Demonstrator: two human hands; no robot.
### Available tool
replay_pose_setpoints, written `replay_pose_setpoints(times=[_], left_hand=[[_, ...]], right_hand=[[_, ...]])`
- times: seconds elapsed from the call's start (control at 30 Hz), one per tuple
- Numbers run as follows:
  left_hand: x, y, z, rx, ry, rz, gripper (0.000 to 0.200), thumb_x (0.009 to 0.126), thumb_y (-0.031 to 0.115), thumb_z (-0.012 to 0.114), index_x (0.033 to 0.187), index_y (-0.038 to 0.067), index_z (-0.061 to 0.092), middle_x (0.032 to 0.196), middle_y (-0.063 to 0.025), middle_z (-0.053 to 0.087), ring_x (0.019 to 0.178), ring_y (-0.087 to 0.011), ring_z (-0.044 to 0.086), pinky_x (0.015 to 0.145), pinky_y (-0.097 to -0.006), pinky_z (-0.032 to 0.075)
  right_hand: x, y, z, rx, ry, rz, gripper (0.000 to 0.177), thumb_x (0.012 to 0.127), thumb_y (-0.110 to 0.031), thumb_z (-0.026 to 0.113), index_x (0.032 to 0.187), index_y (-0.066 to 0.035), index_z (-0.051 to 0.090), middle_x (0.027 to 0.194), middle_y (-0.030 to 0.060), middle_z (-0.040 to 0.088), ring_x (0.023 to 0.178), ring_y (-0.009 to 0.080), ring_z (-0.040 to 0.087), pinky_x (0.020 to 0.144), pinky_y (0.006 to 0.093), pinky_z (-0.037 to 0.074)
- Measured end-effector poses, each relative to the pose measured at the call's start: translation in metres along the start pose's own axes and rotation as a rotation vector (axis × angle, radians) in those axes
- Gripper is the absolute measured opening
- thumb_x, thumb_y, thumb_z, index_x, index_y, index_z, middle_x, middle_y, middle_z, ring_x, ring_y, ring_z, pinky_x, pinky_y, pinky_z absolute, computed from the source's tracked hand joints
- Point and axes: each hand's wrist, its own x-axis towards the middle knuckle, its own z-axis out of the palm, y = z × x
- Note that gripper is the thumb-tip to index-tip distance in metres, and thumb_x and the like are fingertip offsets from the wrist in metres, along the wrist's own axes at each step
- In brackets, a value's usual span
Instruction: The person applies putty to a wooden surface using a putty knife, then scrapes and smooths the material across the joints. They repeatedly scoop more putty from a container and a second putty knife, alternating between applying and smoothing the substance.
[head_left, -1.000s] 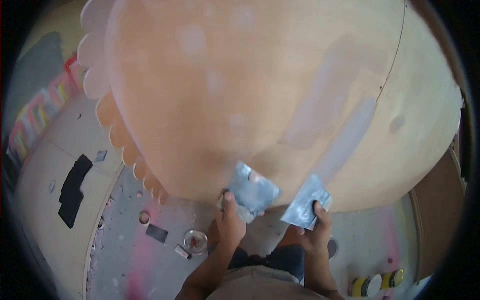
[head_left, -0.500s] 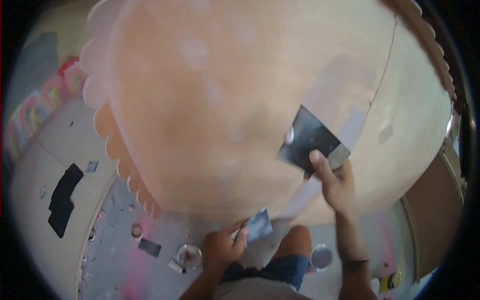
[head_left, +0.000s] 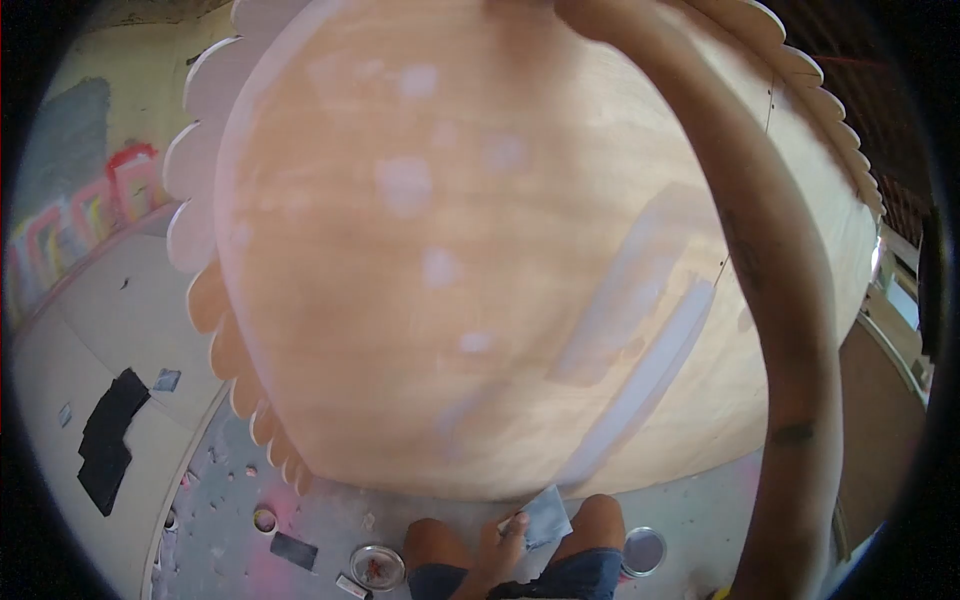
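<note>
A large wooden panel [head_left: 400, 380] with a scalloped edge stands in front of me, dotted with pale filler patches. A fresh pale strip of filler [head_left: 650, 370] runs diagonally across its lower right. My left hand [head_left: 503, 540] rests low by my knees, gripping a small grey putty blade [head_left: 548, 518]. My right forearm [head_left: 790, 330] stretches up across the panel to the top edge of the view. The hand itself and anything in it are out of frame.
On the paint-spattered floor lie a round open tin [head_left: 377, 566], a second round tin [head_left: 643, 550], a tape roll [head_left: 264, 520], a dark card [head_left: 293, 551] and black scraps [head_left: 105, 440]. Painted frames [head_left: 60, 235] lean at the far left.
My right hand, which held a wide blade against the panel, has swept up out of view. My left hand dropped lower with the small blade. The view tilted upward.
</note>
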Motion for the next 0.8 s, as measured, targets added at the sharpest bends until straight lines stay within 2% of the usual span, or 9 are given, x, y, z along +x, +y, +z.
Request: replay_pose_setpoints(times=[0.07, 0.13, 0.2, 0.27, 0.33, 0.6, 0.67, 0.7, 0.8], left_hand=[[0.005, -0.002, -0.008, 0.033, 0.003, 0.008, 0.04, 0.097, 0.037, 0.055, 0.11, 0.002, 0.068, 0.07, 0.0018, 0.056, 0.067, -0.0072, 0.049, 0.06, -0.0274, 0.041], [0.008, -0.001, -0.017, 0.06, 0.009, 0.011, 0.039, 0.097, 0.036, 0.055, 0.11, 0.002, 0.068, 0.07, 0.0014, 0.056, 0.067, -0.0077, 0.049, 0.06, -0.0279, 0.042], [0.006, -0.001, -0.028, 0.199, 0.059, 0.003, 0.039, 0.097, 0.036, 0.055, 0.111, 0.001, 0.067, 0.069, -0.0007, 0.058, 0.068, -0.0092, 0.051, 0.062, -0.0304, 0.044], [0.004, 0.02, -0.03, 0.208, 0.057, -0.006, 0.041, 0.096, 0.037, 0.055, 0.111, 0.001, 0.067, 0.07, -0.0024, 0.059, 0.069, -0.0107, 0.053, 0.063, -0.0319, 0.045], [0.005, 0.028, -0.03, 0.218, 0.055, -0.01, 0.042, 0.096, 0.038, 0.056, 0.111, 0.0, 0.067, 0.07, -0.004, 0.061, 0.07, -0.0122, 0.055, 0.065, -0.0334, 0.046], [0.012, 0.011, -0.032, 0.23, 0.106, -0.018, 0.042, 0.096, 0.038, 0.055, 0.11, 0.0, 0.067, 0.073, -0.0056, 0.063, 0.071, -0.0129, 0.058, 0.065, -0.0335, 0.047], [0.017, 0.007, -0.037, 0.159, 0.095, -0.061, 0.042, 0.096, 0.037, 0.055, 0.111, 0.0, 0.067, 0.073, -0.006, 0.063, 0.07, -0.0128, 0.058, 0.065, -0.0329, 0.047], [0.015, 0.007, -0.038, 0.086, 0.081, -0.104, 0.042, 0.096, 0.037, 0.054, 0.111, 0.0, 0.066, 0.073, -0.0064, 0.063, 0.07, -0.0127, 0.058, 0.065, -0.0324, 0.047], [0.014, 0.026, -0.042, 0.211, 0.127, -0.035, 0.041, 0.097, 0.037, 0.054, 0.113, 0.001, 0.066, 0.075, -0.0053, 0.064, 0.069, -0.0117, 0.058, 0.064, -0.0309, 0.047]], right_hand=[[-0.017, -0.001, 0.022, -0.151, 0.103, -0.244, 0.032, 0.084, -0.005, 0.051, 0.115, 0.003, 0.058, 0.114, 0.0261, 0.055, 0.105, 0.0402, 0.051, 0.094, 0.0492, 0.043], [-0.028, -0.009, 0.006, -0.005, 0.139, -0.136, 0.031, 0.085, -0.005, 0.051, 0.114, 0.002, 0.059, 0.113, 0.0249, 0.055, 0.103, 0.0388, 0.05, 0.095, 0.0487, 0.042], [-0.017, -0.006, -0.027, 0.017, -0.309, -0.116, 0.032, 0.084, -0.003, 0.05, 0.114, 0.002, 0.059, 0.113, 0.0256, 0.055, 0.105, 0.0393, 0.051, 0.096, 0.0486, 0.042], [-0.012, 0.004, -0.033, 0.141, -0.051, -0.038, 0.033, 0.081, 0.0, 0.048, 0.112, 0.004, 0.06, 0.11, 0.0277, 0.058, 0.106, 0.0401, 0.053, 0.093, 0.0491, 0.043], [0.002, 0.011, -0.029, 0.136, 0.01, -0.016, 0.03, 0.081, -0.001, 0.047, 0.106, 0.004, 0.063, 0.102, 0.0255, 0.062, 0.102, 0.0395, 0.055, 0.09, 0.0493, 0.043], [-0.002, -0.001, -0.025, 0.117, -0.057, -0.131, 0.026, 0.079, -0.002, 0.048, 0.096, 0.002, 0.068, 0.094, 0.0223, 0.067, 0.096, 0.036, 0.061, 0.084, 0.048, 0.045], [-0.002, -0.003, -0.047, 0.249, -0.312, -0.024, 0.028, 0.077, 0.0, 0.049, 0.097, 0.003, 0.067, 0.096, 0.0247, 0.067, 0.094, 0.0392, 0.063, 0.081, 0.0492, 0.048], [0.002, 0.006, -0.048, 0.2, -0.343, -0.08, 0.029, 0.075, 0.002, 0.049, 0.098, 0.004, 0.067, 0.097, 0.0274, 0.067, 0.092, 0.0412, 0.064, 0.081, 0.0484, 0.05], [-0.004, 0.002, -0.059, 0.252, -0.167, -0.016, 0.027, 0.076, 0.002, 0.049, 0.097, 0.004, 0.067, 0.091, 0.0268, 0.067, 0.09, 0.0411, 0.063, 0.083, 0.0475, 0.05]])
